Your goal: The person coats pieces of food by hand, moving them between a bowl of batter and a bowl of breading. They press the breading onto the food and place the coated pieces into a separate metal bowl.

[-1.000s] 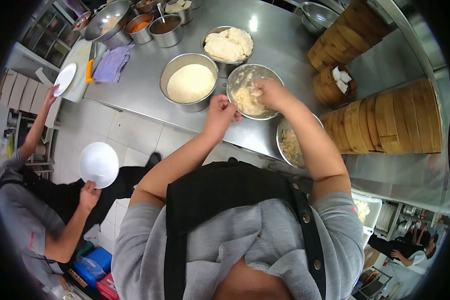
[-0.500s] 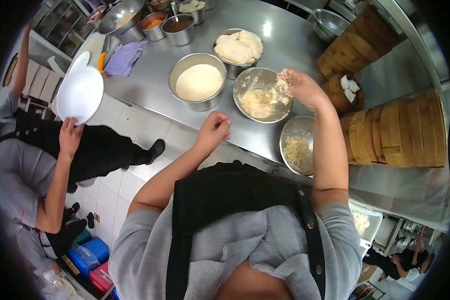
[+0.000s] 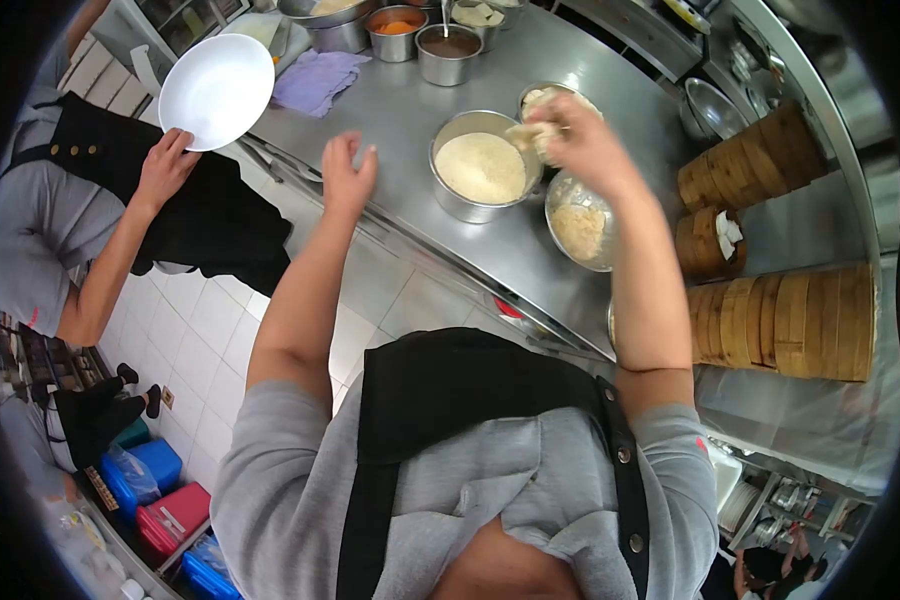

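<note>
My right hand [image 3: 582,142], blurred by motion, grips a pale, crumb-coated lump [image 3: 536,141]. The lump hangs by the right rim of a steel pot of pale crumbs [image 3: 481,168]. Partly behind the hand is a bowl of pale, dough-like food [image 3: 536,98]. Just below the hand, a shallow steel bowl [image 3: 597,262] contains yellowish, wet-looking crumbs [image 3: 578,229]; my forearm hides its right side. My left hand [image 3: 350,178] is off to the left at the table edge, thumb apart from loosely bent fingers, holding nothing.
Bamboo steamers [image 3: 780,325] line the right side. A purple cloth [image 3: 320,82] and several steel pots, one with brown sauce [image 3: 448,45], stand at the back. On the left a co-worker's hand [image 3: 167,168] holds a white bowl [image 3: 217,92] near the steel table [image 3: 410,110].
My right hand has moved left and up from the shallow bowl to the crumb pot with a lump. My left hand has moved left and its thumb has come apart. The view has turned.
</note>
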Demonstrator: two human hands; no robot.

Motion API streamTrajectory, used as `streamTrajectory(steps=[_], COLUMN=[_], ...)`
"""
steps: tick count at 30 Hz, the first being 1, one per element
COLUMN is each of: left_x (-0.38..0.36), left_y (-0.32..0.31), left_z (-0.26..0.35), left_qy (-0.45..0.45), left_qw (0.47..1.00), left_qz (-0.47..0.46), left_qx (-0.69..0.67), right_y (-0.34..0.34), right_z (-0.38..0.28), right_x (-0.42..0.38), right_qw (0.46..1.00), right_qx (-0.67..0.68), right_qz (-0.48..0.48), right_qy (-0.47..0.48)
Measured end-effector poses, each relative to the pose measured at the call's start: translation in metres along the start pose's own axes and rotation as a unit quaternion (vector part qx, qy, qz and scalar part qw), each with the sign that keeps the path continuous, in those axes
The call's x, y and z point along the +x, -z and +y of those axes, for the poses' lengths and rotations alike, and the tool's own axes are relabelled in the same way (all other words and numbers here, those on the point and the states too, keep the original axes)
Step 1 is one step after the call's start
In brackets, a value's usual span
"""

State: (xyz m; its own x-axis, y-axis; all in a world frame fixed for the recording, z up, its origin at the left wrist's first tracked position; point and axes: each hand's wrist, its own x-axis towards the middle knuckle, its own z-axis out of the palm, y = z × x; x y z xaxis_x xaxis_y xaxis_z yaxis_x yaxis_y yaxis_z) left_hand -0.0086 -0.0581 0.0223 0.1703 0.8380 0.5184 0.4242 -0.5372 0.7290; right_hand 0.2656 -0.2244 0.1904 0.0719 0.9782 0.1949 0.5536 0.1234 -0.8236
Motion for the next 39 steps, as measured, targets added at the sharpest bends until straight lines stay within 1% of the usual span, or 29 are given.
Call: streamTrajectory(steps=[1, 2, 3, 5, 6, 9, 10, 11, 12, 13, 14, 15, 17, 18, 21, 24, 27, 30, 32, 33, 37, 38, 39], left_x=[0.008, 0.01, 0.007, 0.003, 0.002, -0.004, -0.004, -0.001, 0.0, -0.001, -0.001, -0.002, -0.002, -0.002, -0.004, 0.0, -0.001, -0.002, 0.0, 0.002, -0.002, 0.0, 0.0], left_y=[-0.007, -0.011, -0.014, -0.025, -0.027, -0.026, -0.027, -0.028, -0.029, -0.029, -0.028, -0.029, -0.029, -0.028, -0.027, -0.028, -0.028, -0.027, -0.027, -0.028, -0.029, -0.029, -0.029], left_z=[-0.01, -0.017, -0.017, -0.012, -0.009, -0.006, -0.005, -0.004, -0.005, -0.006, -0.007, -0.008, -0.009, -0.01, -0.01, -0.01, -0.011, -0.013, -0.011, -0.011, -0.014, -0.014, -0.014], left_qy=[-0.044, -0.087, -0.06, -0.006, -0.007, -0.007, -0.008, -0.011, -0.032, -0.052, -0.073, -0.072, -0.069, -0.067, -0.055, -0.051, -0.047, -0.04, -0.043, -0.047, -0.048, -0.049, -0.05], left_qw=[0.998, 0.991, 0.991, 0.989, 0.989, 0.986, 0.985, 0.984, 0.984, 0.983, 0.981, 0.982, 0.983, 0.984, 0.986, 0.987, 0.986, 0.985, 0.985, 0.985, 0.985, 0.985, 0.985], left_qz=[-0.004, -0.008, -0.018, -0.04, -0.038, -0.035, -0.033, -0.029, -0.023, -0.018, -0.012, -0.015, -0.022, -0.022, -0.03, -0.038, -0.038, -0.049, -0.053, -0.051, -0.05, -0.051, -0.051], left_qx=[0.051, 0.101, 0.115, 0.142, 0.146, 0.163, 0.17, 0.176, 0.176, 0.177, 0.178, 0.174, 0.169, 0.165, 0.156, 0.15, 0.153, 0.157, 0.159, 0.157, 0.156, 0.157, 0.156], right_y=[-0.021, -0.041, -0.056, -0.074, -0.078, -0.059, -0.054, -0.054, -0.057, -0.059, -0.065, -0.071, -0.082, -0.091, -0.1, -0.099, -0.108, -0.102, -0.096, -0.091, -0.08, -0.08, -0.078], right_z=[0.003, 0.0, -0.002, 0.014, 0.017, 0.021, 0.018, 0.028, 0.044, 0.046, 0.048, 0.037, 0.012, 0.014, 0.018, 0.027, 0.047, 0.055, 0.055, 0.052, 0.012, 0.013, 0.007], right_x=[0.007, 0.011, 0.013, 0.018, 0.024, 0.036, 0.038, 0.043, 0.049, 0.052, 0.052, 0.052, 0.056, 0.06, 0.048, 0.041, 0.04, 0.045, 0.047, 0.049, 0.046, 0.048, 0.05], right_qw=[0.999, 0.988, 0.962, 0.956, 0.952, 0.982, 0.981, 0.976, 0.97, 0.962, 0.941, 0.904, 0.798, 0.761, 0.801, 0.823, 0.834, 0.858, 0.859, 0.858, 0.908, 0.908, 0.912], right_qx=[-0.024, -0.107, -0.189, -0.212, -0.225, -0.077, -0.104, -0.145, -0.187, -0.228, -0.269, -0.334, -0.451, -0.478, -0.471, -0.485, -0.47, -0.388, -0.374, -0.37, -0.297, -0.313, -0.279], right_qz=[-0.034, -0.108, -0.18, -0.174, -0.172, -0.116, -0.087, -0.082, -0.075, -0.068, -0.086, -0.158, -0.295, -0.357, -0.27, -0.211, -0.203, -0.219, -0.214, -0.212, -0.141, -0.137, -0.137], right_qy=[0.008, -0.036, -0.079, -0.103, -0.113, -0.127, -0.137, -0.138, -0.137, -0.135, -0.186, -0.216, -0.269, -0.254, -0.252, -0.208, -0.206, -0.254, -0.277, -0.287, -0.259, -0.245, -0.267])
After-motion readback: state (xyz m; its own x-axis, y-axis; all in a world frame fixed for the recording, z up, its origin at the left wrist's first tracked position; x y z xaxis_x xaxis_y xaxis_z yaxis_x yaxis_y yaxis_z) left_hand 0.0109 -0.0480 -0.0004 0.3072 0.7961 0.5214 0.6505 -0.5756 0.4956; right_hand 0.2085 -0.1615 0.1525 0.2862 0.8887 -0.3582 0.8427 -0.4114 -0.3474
